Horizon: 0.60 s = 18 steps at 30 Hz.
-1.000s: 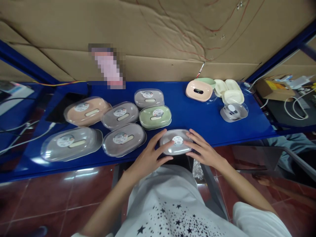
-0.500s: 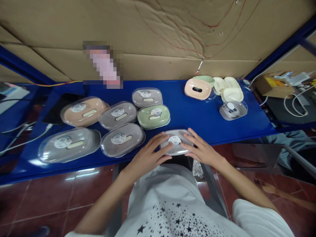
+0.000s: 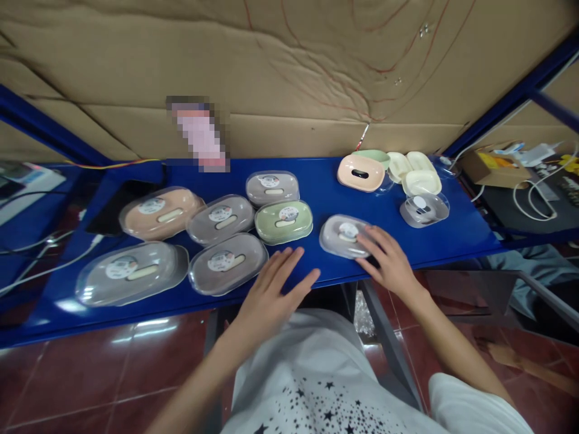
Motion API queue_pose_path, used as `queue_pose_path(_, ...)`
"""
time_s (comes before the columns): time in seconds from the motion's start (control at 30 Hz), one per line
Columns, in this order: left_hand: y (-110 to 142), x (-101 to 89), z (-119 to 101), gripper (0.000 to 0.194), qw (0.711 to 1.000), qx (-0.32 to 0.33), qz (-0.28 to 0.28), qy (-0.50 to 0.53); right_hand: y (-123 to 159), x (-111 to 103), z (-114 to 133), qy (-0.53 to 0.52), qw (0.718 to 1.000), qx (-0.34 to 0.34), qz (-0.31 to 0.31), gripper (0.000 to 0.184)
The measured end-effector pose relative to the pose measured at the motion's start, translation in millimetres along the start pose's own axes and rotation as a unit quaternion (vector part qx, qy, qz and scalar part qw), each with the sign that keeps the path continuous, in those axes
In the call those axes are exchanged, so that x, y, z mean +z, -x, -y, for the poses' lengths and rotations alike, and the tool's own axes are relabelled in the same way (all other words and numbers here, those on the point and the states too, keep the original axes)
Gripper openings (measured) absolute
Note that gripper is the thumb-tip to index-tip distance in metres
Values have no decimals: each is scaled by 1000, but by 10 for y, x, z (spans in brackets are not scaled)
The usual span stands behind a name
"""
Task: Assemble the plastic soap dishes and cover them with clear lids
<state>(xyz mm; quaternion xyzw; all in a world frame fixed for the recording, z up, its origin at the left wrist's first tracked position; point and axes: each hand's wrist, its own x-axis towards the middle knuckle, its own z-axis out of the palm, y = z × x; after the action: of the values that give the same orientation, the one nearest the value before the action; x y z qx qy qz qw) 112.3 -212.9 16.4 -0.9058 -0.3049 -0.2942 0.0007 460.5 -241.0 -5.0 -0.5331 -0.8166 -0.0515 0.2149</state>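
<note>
A grey soap box [image 3: 339,240] with a clear lid and a round white label lies on the blue table in front of me. My right hand [image 3: 389,259] holds its right end, the fingers on the lid's edge and the thumb at the near side. My left hand [image 3: 275,295] is open and apart from it, fingers stretched over the table's front edge. To the left stand several more lidded soap boxes: a green one [image 3: 284,223], a peach one [image 3: 161,212] and grey ones, the closest a grey soap box [image 3: 228,265] beside my left fingertips.
At the back right sit a peach soap box part [image 3: 360,173], cream trays [image 3: 421,182] and a grey box with a clear cover [image 3: 424,211]. A cardboard box [image 3: 491,170] and cables lie farther right. A black flat object [image 3: 122,205] and white cable are at left. Another person's hand shows at lower right.
The grey soap box has moved away from my body and slightly right, with my right hand on it. My left hand has let go of it.
</note>
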Motion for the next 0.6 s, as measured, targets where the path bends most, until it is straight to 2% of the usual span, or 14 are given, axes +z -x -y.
queue_pose_path(0.07,111,-144,25,48,998,-31,-44,-31,-137,-3,-92,51,997,65,-12,61)
queue_pose_path(0.13,215,-229,73,45,996,-53,-52,-50,-392,47,-145,84,991,102,1,56)
queue_pose_path(0.27,330,-216,97,35,996,-57,-25,-64,-1125,221,-225,90,991,76,56,67)
queue_pose_path(0.37,355,-161,32,30,997,-54,-25,-56,-1531,279,-403,92,991,91,33,74)
queue_pose_path(0.47,363,-117,-11,25,993,-85,-46,-70,-1565,263,-616,116,982,149,8,63)
queue_pose_path(0.53,360,-83,-7,27,985,-122,-55,-106,-1397,232,-681,129,979,159,22,50)
queue_pose_path(0.6,342,-40,14,32,978,-152,-51,-136,-1135,183,-640,129,980,149,30,39)
